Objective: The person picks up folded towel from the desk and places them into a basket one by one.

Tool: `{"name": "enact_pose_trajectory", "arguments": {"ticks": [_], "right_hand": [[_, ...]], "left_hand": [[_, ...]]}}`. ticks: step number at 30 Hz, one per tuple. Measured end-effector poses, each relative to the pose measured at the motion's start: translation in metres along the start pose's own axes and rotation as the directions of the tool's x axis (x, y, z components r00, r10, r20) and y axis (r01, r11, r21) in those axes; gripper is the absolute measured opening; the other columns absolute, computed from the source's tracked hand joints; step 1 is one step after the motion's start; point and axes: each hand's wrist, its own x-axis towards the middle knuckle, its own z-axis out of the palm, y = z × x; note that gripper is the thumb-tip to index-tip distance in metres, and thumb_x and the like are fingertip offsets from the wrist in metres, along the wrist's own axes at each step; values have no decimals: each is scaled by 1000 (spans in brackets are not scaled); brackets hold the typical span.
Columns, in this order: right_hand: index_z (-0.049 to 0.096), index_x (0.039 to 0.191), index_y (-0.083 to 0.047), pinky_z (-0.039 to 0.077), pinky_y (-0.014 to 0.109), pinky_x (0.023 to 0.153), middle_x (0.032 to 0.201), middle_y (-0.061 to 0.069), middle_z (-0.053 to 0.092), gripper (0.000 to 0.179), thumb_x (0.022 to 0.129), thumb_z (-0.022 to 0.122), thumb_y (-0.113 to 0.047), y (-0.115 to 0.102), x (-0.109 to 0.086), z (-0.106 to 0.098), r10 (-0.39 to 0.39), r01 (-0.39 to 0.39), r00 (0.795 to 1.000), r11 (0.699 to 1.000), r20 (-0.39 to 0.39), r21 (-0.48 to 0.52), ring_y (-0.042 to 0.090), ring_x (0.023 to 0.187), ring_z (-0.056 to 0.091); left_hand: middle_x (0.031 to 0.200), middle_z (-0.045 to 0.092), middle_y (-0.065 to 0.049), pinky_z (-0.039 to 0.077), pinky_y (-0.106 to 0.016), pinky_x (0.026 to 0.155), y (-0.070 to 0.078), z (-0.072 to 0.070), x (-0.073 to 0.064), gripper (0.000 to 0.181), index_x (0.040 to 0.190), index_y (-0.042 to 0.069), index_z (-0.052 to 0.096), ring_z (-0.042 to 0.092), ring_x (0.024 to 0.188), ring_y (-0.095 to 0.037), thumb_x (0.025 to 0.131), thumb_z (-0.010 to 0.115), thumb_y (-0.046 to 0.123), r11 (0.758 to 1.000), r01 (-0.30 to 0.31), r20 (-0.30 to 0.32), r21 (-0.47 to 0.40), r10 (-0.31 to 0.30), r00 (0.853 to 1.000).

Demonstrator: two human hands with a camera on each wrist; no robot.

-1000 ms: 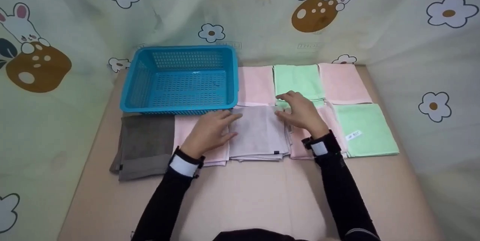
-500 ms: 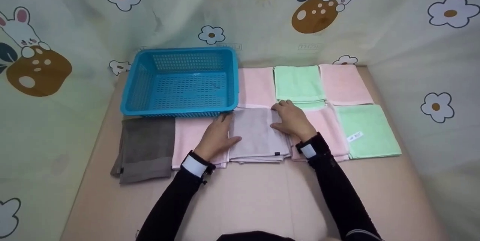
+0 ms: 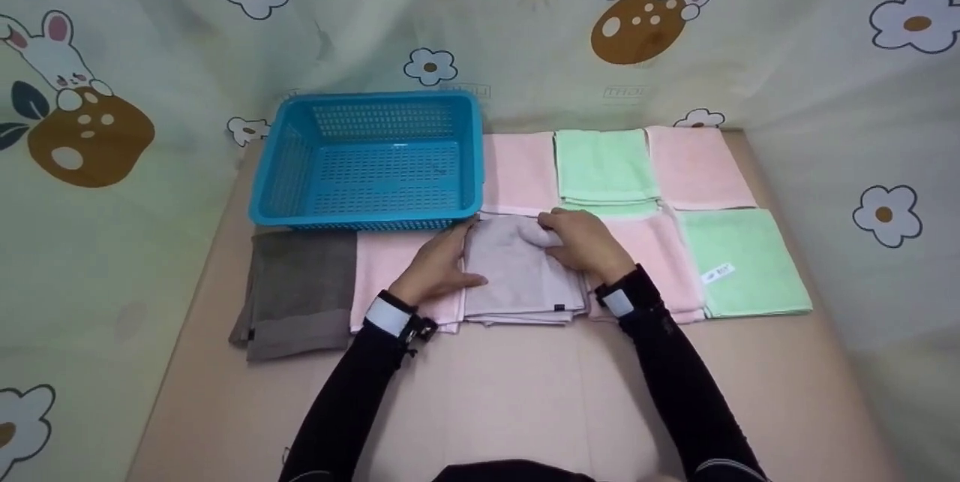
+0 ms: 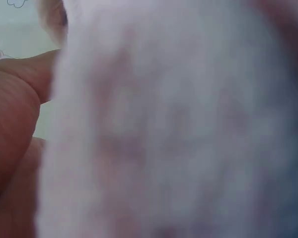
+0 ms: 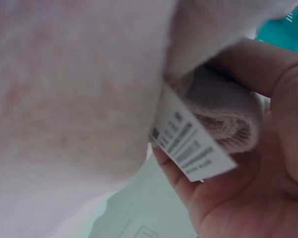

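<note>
A folded pale grey-lilac towel (image 3: 517, 272) with a small black tag tops a stack at the middle of the front row. My right hand (image 3: 589, 242) grips its right edge near the back, and the cloth bulges up between thumb and fingers. In the right wrist view that edge curls into the palm beside a printed white label (image 5: 193, 148). My left hand (image 3: 435, 264) lies along the towel's left side, fingers extended towards the basket and thumb on the towel's edge. Blurred pale cloth (image 4: 164, 124) fills most of the left wrist view, with the thumb (image 4: 12, 114) beside it.
A blue plastic basket (image 3: 367, 221) stands behind the left hand. Dark grey towels (image 3: 304, 279) and a pink towel (image 3: 375, 264) lie to the left. Further pink towels (image 3: 697, 167) and green towels (image 3: 750, 257) lie right and behind. Patterned cloth walls (image 3: 112, 257) surround the table (image 3: 510, 392).
Both hands have come in to the pale grey-lilac towel, the left moving right and the right moving left. My right hand has taken hold of its edge, which now bunches up.
</note>
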Motion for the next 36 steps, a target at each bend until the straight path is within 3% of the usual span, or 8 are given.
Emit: {"name": "enact_pose_trajectory", "arguments": {"ticks": [3, 7, 11, 14, 17, 21, 28, 36], "right_hand": [[63, 100, -10, 54, 50, 82, 92, 8, 66, 22, 85, 80, -9, 3, -1, -3, -30, 30, 1000, 999, 8, 17, 32, 86, 66], [60, 96, -12, 52, 47, 80, 89, 5, 63, 23, 83, 79, -9, 8, -3, -7, -67, 64, 998, 994, 21, 88, 28, 83, 61], [59, 93, -13, 51, 44, 82, 90, 3, 63, 26, 79, 80, -6, 10, -7, -16, -79, 75, 997, 979, 12, 191, 25, 86, 59], [59, 93, -13, 51, 43, 84, 92, 2, 64, 29, 76, 81, -4, 7, -10, -23, -102, 99, 995, 968, 2, 231, 24, 89, 60], [58, 92, -14, 50, 40, 83, 92, 1, 63, 31, 75, 83, -4, 2, -12, -29, -123, 119, 992, 961, -2, 248, 23, 89, 59], [60, 91, -14, 50, 40, 83, 90, 0, 63, 32, 73, 83, -2, -2, -17, -39, -134, 132, 991, 952, -12, 275, 21, 88, 59], [62, 96, -11, 53, 43, 95, 97, 2, 66, 35, 73, 86, 0, -5, -26, -55, -161, 133, 986, 922, 47, 363, 22, 98, 64], [67, 100, -9, 53, 43, 97, 99, 3, 68, 32, 75, 85, 1, -4, -31, -63, -133, 109, 991, 918, 36, 381, 22, 100, 65]], "left_hand": [[169, 28, -16, 29, -47, 125, 0, 1, 1, 112, 165, 9, 25, 29, 156, -35, 78, 92, 31, 1000, 8, 7, -5, -8, 1000], [167, 34, -16, 33, -48, 123, 2, 3, -1, 99, 155, 10, 45, 34, 153, -34, 72, 96, 29, 1000, 17, -9, -21, -17, 1000], [127, 62, -12, 53, -45, 94, 7, 4, -2, 84, 136, 14, 50, 62, 111, -29, 67, 99, 21, 998, 4, -39, -63, -6, 999], [96, 58, -8, 51, -40, 75, 10, 3, -5, 78, 126, 15, 47, 58, 83, -24, 67, 98, 16, 997, 12, -59, -78, -16, 998], [99, 60, -8, 53, -41, 81, 12, 0, -8, 72, 120, 13, 46, 60, 90, -23, 69, 97, 14, 996, 3, -79, -86, -10, 997], [114, 66, -9, 51, -45, 96, 13, -9, -11, 61, 123, 10, 55, 61, 107, -24, 75, 93, 14, 988, -106, -69, -108, 99, 993], [98, 65, 1, 48, -33, 87, 13, -21, -19, 33, 112, 11, 67, 55, 95, -15, 86, 85, 20, 935, -281, 23, -217, 293, 956], [133, 63, 1, 47, -36, 108, 14, -23, -18, 48, 141, 18, 51, 57, 123, -13, 98, 72, 18, 893, -323, 21, -314, 347, 938]]}}
